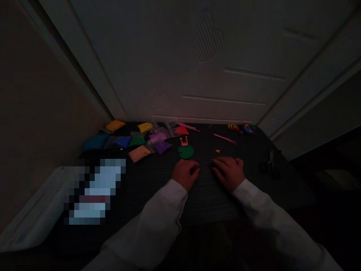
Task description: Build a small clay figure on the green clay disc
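My left hand (184,174) is closed in a pinch, thumb and forefinger meeting on a tiny purplish piece of clay that barely shows in the dim light. To its right, my right hand (229,172) lies palm down on the dark table with its fingers stretched out. Whether anything is under those fingers is hidden. Just beyond my left hand is a flat green clay disc (185,151) with a small pink clay figure (184,143) with yellow-orange stalks at its top edge. A small orange clay bit (217,151) lies beyond my right hand.
Several bags of coloured clay, including an orange bag (139,153) and a purple bag (163,147), crowd the back left. Pink tweezers (225,139) lie behind; scissors (271,163) are at right. A blurred bright screen (98,188) stands left. Small clay pieces (249,129) sit back right.
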A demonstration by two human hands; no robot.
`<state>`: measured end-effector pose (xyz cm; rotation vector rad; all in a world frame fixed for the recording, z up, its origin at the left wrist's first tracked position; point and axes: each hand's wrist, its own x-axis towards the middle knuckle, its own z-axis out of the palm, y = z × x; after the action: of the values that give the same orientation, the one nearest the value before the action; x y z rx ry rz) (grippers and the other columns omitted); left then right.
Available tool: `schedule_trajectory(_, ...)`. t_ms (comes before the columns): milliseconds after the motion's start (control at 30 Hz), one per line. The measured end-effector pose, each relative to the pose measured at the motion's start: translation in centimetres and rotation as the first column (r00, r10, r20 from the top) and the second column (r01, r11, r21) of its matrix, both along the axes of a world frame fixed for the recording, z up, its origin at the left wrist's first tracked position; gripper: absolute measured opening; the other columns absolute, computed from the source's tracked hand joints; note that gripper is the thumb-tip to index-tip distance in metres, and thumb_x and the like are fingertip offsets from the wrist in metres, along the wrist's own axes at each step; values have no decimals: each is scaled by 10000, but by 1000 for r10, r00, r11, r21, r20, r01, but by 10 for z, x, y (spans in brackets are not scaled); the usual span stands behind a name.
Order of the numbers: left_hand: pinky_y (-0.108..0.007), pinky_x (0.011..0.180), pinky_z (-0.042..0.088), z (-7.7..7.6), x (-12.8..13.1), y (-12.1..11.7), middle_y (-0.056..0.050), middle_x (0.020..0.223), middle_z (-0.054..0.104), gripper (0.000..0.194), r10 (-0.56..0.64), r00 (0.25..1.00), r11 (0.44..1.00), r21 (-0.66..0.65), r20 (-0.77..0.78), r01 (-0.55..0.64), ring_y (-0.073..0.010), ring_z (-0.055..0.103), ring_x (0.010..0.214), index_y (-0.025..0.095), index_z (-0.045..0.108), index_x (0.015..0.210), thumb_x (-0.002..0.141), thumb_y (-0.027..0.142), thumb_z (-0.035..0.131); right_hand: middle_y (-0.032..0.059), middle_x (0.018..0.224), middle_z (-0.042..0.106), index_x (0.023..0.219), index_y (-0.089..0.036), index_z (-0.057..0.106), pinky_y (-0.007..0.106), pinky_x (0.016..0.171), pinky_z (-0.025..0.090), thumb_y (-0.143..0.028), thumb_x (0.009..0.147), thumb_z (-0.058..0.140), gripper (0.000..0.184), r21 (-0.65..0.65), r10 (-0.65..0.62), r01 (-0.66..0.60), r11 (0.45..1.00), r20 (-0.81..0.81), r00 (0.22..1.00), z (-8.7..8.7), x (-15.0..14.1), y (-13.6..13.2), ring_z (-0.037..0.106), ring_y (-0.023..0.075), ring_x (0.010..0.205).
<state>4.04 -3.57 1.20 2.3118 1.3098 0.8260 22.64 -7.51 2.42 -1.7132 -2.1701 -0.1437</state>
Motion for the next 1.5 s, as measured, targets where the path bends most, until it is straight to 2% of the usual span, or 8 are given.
schedule_trajectory(167,-299,761,379,-2,0,1,-22,835,591,192,-23,1000,998,57,-10,24,-151,478,818,196,576,854,698,246,478,39,987,549,994,-252,526,367,765,188,-305,780,398,255,-19,-1,1,1000,23,1000,-3,-7,6,421,190,930)
schedule_trajectory(333,-299,747,381,-3,0,2,-24,803,583,161,-16,999,997,71,-30,18,-151,477,802,197,582,809,702,223,465,33,953,558,889,-234,562,353,763,177,-297,773,416,196,10,5,-5,1000,-7,1000,-5,-5,6,435,172,904)
schedule_trajectory(533,-289,716,385,-1,-1,1,-17,772,578,125,18,999,999,39,-30,-16,-149,474,777,192,563,769,694,209,465,22,890,577,808,-206,530,348,775,165,-297,731,470,133,3,63,-63,998,-90,994,-3,-7,2,462,161,865)
schedule_trajectory(800,-281,702,383,-1,0,0,-11,752,566,163,38,999,999,2,-19,-38,-146,468,767,191,543,835,694,216,467,6,787,596,788,-194,509,321,768,197,-249,727,471,90,-35,137,-144,989,-150,979,-10,-7,4,506,134,765)
schedule_trajectory(1000,-284,714,380,0,-1,0,-10,753,566,161,26,999,1000,-1,-35,-26,-145,468,773,195,555,827,694,213,467,19,867,599,931,-204,497,315,765,206,-244,751,449,191,-20,156,-163,986,-197,968,-11,-7,6,511,138,822)
schedule_trajectory(1133,-285,709,382,-1,-1,-1,-6,754,568,151,20,999,1000,18,-35,-19,-144,469,765,203,561,812,693,212,469,14,831,605,854,-210,531,322,764,201,-292,774,422,158,-40,152,-161,986,-171,973,-10,-7,6,512,138,800)
schedule_trajectory(1333,-289,707,382,-2,-1,-1,-9,756,568,149,20,999,1000,15,-49,-19,-145,470,765,201,563,809,698,215,464,1,715,576,743,-195,518,315,731,215,-393,720,477,204,-79,80,-90,993,-125,989,-8,-8,7,500,142,719)
schedule_trajectory(1500,-287,705,382,-3,-1,0,-12,771,566,149,13,998,1000,20,-61,-12,-146,470,770,204,564,808,703,219,459,11,738,571,754,-195,528,318,742,212,-394,742,443,217,-64,59,-64,996,-74,995,-8,-9,7,496,144,744)
